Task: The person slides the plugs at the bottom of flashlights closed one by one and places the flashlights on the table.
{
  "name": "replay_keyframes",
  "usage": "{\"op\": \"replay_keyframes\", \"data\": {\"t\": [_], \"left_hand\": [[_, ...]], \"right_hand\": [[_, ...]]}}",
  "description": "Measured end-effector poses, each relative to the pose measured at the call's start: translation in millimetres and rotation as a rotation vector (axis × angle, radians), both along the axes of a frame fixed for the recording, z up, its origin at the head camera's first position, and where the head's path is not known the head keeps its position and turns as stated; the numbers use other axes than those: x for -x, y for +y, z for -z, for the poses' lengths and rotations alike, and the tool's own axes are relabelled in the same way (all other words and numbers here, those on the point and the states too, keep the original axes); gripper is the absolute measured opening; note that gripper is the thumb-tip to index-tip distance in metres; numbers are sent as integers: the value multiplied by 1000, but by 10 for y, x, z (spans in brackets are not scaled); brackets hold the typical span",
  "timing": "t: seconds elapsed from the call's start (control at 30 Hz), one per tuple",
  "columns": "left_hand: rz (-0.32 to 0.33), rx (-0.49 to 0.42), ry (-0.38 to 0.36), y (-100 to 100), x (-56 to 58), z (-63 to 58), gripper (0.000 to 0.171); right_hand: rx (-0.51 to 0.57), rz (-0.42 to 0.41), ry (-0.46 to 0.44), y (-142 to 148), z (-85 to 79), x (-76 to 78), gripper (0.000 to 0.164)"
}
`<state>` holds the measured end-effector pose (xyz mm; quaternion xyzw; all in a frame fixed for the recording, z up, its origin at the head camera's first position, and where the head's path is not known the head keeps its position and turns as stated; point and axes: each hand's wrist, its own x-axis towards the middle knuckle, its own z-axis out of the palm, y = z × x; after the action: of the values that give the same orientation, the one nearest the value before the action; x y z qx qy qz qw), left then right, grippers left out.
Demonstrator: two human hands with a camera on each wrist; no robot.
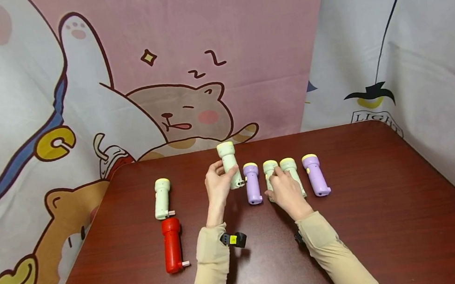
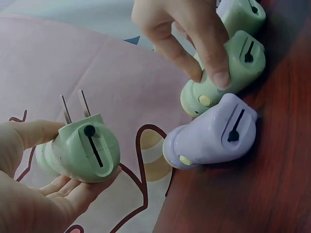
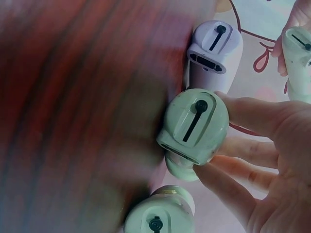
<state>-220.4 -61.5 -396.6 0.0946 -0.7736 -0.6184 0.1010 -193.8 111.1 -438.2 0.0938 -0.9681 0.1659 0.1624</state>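
My left hand (image 1: pixel 218 184) grips a pale green flashlight (image 1: pixel 229 163) up off the table, its yellow-rimmed head pointing away. Two metal plug prongs (image 2: pixel 75 107) stick out from that flashlight's tail end, beside a black slider in a slot. My right hand (image 1: pixel 287 191) reaches down to another pale green flashlight (image 3: pixel 194 126) lying on the table, fingers and thumb on either side of its body. Between the hands lies a purple flashlight (image 1: pixel 252 183). Just right of the one under my right hand is a further pale green flashlight (image 1: pixel 288 165), partly covered by the hand.
A second purple flashlight (image 1: pixel 316 175) ends the row on the right. Toward the left of the brown wooden table (image 1: pixel 389 226) lie a pale green flashlight (image 1: pixel 162 199) and a red flashlight (image 1: pixel 172 246), both with prongs out. Behind the table hangs a cartoon-printed cloth (image 1: pixel 268 53).
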Motion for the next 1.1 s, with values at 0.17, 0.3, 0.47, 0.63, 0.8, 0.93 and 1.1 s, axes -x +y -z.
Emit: {"op": "replay_keyframes", "data": {"t": [0.17, 0.3, 0.47, 0.63, 0.8, 0.93, 1.1], "left_hand": [[-5, -36, -15, 17, -7, 15, 48], [-2, -67, -27, 38, -18, 20, 48], [6, -94, -35, 67, -35, 34, 48], [13, -136, -30, 91, -40, 60, 48], [23, -179, -36, 114, -59, 66, 47], [24, -192, -37, 120, -57, 76, 46], [32, -201, -38, 117, -54, 81, 46]], "right_hand": [[8, 6, -7, 6, -5, 4, 29], [13, 8, -2, 10, -2, -1, 31], [5, 9, 6, 8, 5, 1, 31], [-10, 13, 18, 7, 11, -3, 33], [-16, 9, 53, 17, 29, -16, 33], [-12, 0, 87, 27, 39, -27, 33], [-14, -21, 128, 44, 33, -31, 31]]}}
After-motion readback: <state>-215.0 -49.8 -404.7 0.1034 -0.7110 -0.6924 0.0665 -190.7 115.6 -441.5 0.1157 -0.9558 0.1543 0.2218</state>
